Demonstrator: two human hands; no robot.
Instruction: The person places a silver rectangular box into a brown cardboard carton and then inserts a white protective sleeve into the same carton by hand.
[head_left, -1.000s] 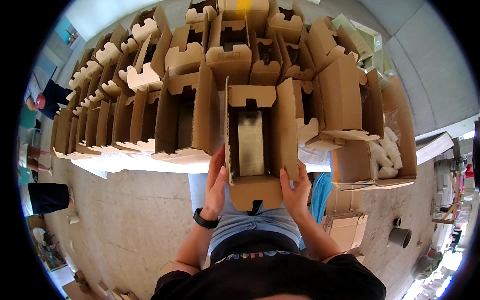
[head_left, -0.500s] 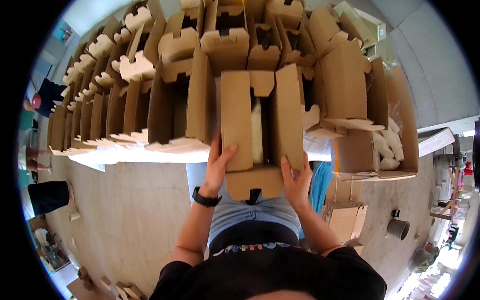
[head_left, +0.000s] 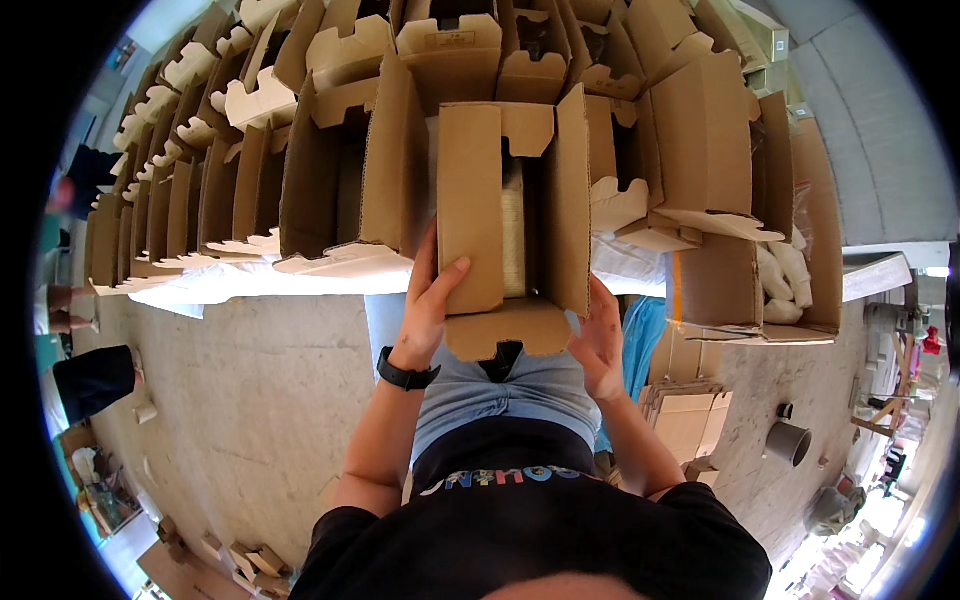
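Observation:
In front of my waist stands an open cardboard box, its top flaps spread and its front flap folded down toward me. A pale, ribbed block shows in the gap between its side flaps; the rest of the inside is dark. My left hand grips the box's left side, thumb on the flap and fingers behind it. At the right front corner, my right hand lies against the outside of the box with fingers extended and thumb apart, slightly blurred.
Several rows of open cardboard boxes crowd the table around it. At right, a larger box holds white wrapped bundles. Below it are blue plastic sheeting and flattened cardboard. A grey bucket stands on the floor; people are at far left.
The right flap of the box now stands steeper, closer to upright. My right thumb has come off that flap, and the hand has shifted to the outer side. My left hand keeps its grip.

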